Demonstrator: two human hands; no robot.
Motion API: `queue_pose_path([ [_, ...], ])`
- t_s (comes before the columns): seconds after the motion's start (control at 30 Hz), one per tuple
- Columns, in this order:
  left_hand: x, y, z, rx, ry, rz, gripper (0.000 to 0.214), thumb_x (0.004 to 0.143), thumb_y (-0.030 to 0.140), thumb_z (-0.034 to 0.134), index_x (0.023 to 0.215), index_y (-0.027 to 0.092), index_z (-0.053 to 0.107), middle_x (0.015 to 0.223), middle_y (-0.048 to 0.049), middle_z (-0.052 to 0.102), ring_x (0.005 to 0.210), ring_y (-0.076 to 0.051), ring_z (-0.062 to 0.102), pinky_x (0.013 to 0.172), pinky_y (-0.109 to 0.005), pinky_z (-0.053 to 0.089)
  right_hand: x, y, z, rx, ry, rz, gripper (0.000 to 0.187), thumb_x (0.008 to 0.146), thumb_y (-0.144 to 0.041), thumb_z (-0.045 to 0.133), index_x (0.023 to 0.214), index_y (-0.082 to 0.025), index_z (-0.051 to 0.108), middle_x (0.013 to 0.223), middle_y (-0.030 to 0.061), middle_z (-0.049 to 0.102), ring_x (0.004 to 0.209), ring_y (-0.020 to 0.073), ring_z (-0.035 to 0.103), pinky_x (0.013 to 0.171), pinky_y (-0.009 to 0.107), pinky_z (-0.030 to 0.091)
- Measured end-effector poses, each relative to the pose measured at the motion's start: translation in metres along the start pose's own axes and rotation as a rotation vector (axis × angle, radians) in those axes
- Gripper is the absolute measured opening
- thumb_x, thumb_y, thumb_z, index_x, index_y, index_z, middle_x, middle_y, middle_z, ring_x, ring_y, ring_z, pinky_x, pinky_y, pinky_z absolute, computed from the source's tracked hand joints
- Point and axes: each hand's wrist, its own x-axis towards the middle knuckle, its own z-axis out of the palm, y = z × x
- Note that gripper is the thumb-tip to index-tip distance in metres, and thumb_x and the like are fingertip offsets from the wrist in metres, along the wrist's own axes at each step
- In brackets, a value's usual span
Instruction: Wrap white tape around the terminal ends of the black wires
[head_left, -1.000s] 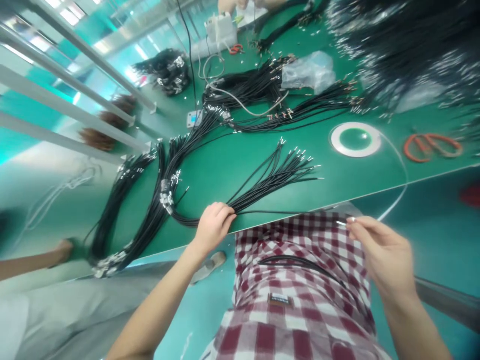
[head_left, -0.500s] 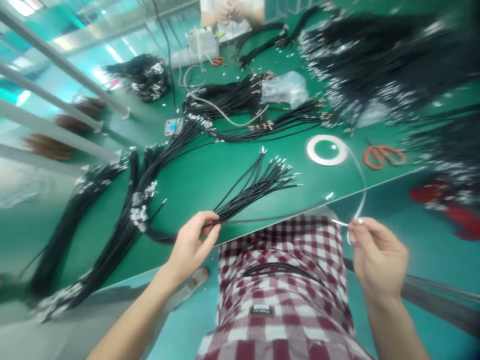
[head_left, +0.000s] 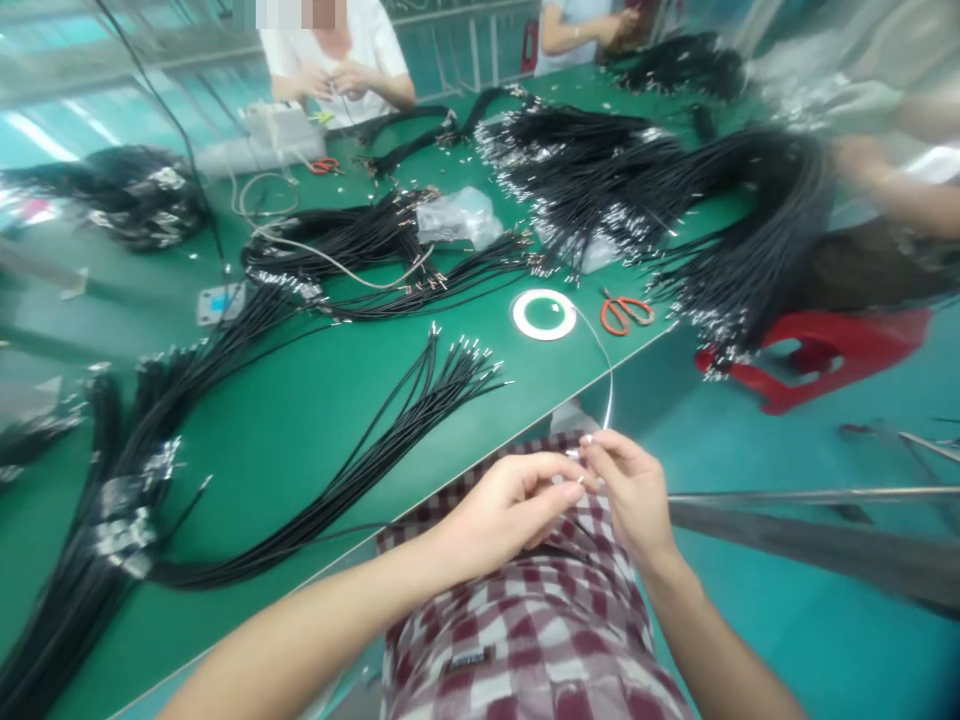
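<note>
Above my lap, my left hand point(head_left: 517, 505) and my right hand point(head_left: 634, 490) meet at the fingertips. Between the right thumb and fingers is the end of a narrow white tape point(head_left: 608, 395), which curves up to a flat white roll point(head_left: 517, 318) on the table. My left hand is closed in a pinch around a black cable's end; small white bits show at the fingertips, partly hidden. That single black cable point(head_left: 345, 533) runs beneath my left forearm from the table. Left of the hands lies a fanned bundle of black cables point(head_left: 375, 455) with silvery tips.
Orange-handled scissors point(head_left: 626, 312) lie beside the roll on the green table point(head_left: 247, 420). Large heaps of black cables point(head_left: 600, 170) fill the back and right. A red stool point(head_left: 840, 350) stands at right. Co-workers sit across the table, one person's hands point(head_left: 337, 80) visible.
My left hand has left the cable bundle and come over to my right hand. The view has swung right, bringing the red stool and more people into sight.
</note>
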Motion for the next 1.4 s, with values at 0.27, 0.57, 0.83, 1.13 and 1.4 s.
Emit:
queue_pose_path([
  [0.27, -0.013, -0.055, 0.003, -0.267, 0.214, -0.094, 0.036, 0.089, 0.049, 0.062, 0.088, 0.013, 0.061, 0.056, 0.0067, 0.040, 0.046, -0.005, 0.026, 0.045, -0.021, 0.017, 0.001, -0.012, 0.008, -0.143, -0.210, -0.093, 0.005, 0.088, -0.022, 0.070, 0.083, -0.022, 0.072, 0.083, 0.0013, 0.067, 0.072, 0.0135, 0.059, 0.065, 0.026, 0.048],
  [0.57, -0.027, -0.079, 0.003, -0.294, 0.373, -0.065, 0.039, 0.083, 0.050, 0.070, 0.089, 0.013, 0.058, 0.057, 0.0061, 0.046, 0.047, -0.005, 0.033, 0.046, -0.020, 0.023, -0.003, -0.007, 0.040, -0.269, -0.476, -0.195, 0.010, 0.089, -0.014, 0.066, 0.087, -0.021, 0.073, 0.086, 0.0043, 0.070, 0.079, 0.0166, 0.065, 0.068, 0.028, 0.051],
  [0.83, -0.029, -0.090, 0.007, -0.490, 0.332, -0.057, 0.030, 0.090, 0.042, 0.065, 0.086, 0.012, 0.061, 0.052, 0.0078, 0.038, 0.044, -0.004, 0.020, 0.044, -0.022, 0.013, -0.006, -0.009, 0.035, -0.319, -0.551, -0.221, 0.011, 0.092, -0.015, 0.063, 0.089, -0.020, 0.073, 0.085, 0.0038, 0.068, 0.076, 0.0160, 0.064, 0.066, 0.028, 0.050],
  [1.13, -0.034, -0.072, -0.008, -0.371, 0.467, 0.058, 0.032, 0.088, 0.038, 0.070, 0.106, 0.013, 0.063, 0.063, 0.0043, 0.047, 0.053, -0.006, 0.034, 0.050, -0.020, 0.024, -0.006, -0.025, 0.023, -0.401, -0.620, -0.050, 0.012, 0.091, -0.023, 0.064, 0.085, -0.019, 0.074, 0.076, 0.0019, 0.067, 0.065, 0.0130, 0.056, 0.057, 0.025, 0.042],
  [1.4, -0.033, -0.077, -0.007, -0.469, 0.464, 0.137, 0.030, 0.093, 0.035, 0.062, 0.117, 0.017, 0.058, 0.068, 0.0019, 0.056, 0.050, -0.005, 0.031, 0.050, -0.021, 0.022, -0.007, -0.027, 0.027, -0.430, -0.615, -0.023, 0.015, 0.089, -0.025, 0.063, 0.078, -0.017, 0.071, 0.070, 0.0014, 0.063, 0.060, 0.0121, 0.051, 0.054, 0.025, 0.040],
])
